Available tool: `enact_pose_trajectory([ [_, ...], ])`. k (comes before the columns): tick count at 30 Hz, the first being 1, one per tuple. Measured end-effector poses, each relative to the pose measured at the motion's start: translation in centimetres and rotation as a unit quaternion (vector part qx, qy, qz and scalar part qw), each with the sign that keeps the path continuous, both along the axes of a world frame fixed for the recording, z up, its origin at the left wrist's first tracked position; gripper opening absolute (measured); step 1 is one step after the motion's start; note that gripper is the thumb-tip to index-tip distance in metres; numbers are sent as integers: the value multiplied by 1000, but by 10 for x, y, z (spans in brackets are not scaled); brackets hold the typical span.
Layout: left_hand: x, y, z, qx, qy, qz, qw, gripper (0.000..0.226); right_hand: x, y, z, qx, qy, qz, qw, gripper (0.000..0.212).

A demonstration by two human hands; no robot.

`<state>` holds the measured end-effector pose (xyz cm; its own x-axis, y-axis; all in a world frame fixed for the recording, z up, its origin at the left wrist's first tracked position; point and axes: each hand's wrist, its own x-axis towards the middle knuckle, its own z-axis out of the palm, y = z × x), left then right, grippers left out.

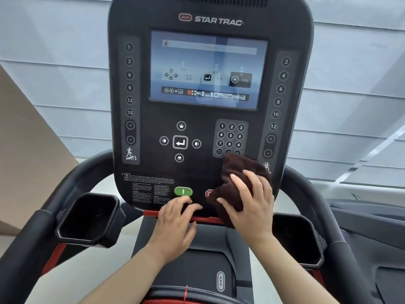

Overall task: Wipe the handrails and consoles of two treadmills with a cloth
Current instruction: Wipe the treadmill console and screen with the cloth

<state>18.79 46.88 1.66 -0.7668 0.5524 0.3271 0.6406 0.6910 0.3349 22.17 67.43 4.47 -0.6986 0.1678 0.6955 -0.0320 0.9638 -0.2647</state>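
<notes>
The right hand (252,205) lies flat on a dark brown cloth (232,172) and presses it against the lower right part of the console (153,132). Its fingers are spread and nearly straight on top of the cloth, not closed around it. The cloth is bunched. It reaches up to the bottom row of the number keypad (230,136) and covers most of the red button (208,193).

The left hand (175,218) holds the bottom edge of the console, just under the green button (183,191). Its fingers are bent over the front and its thumb is below the red bar (151,213).

The screen (208,69) above is lit. 2 black handrails (72,185) curve out on both sides of the console, and a black cup holder (87,218) sits beside the console's lower left corner.
</notes>
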Motion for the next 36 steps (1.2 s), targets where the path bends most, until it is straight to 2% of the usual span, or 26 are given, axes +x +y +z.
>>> enact_pose_trajectory([
  [8, 1, 0, 2, 1, 3, 0, 1000, 37, -20, -9, 20, -10, 24, -6, 1000, 42],
  [15, 1, -5, 7, 0, -11, 38, 999, 37, 3, -19, -2, 14, -35, 0, 999, 62],
  [21, 2, -21, 6, 33, -31, 72, 996, 32, 2, -25, -5, -8, -29, -7, 1000, 54],
  [29, 3, -55, 10, 25, -55, 34, 998, 39, 4, -41, 11, -33, -41, -47, 998, 47],
  [36, -4, -88, 32, 43, -69, -3, 997, 44, 21, -69, 42, -100, 4, -71, 992, 39],
])
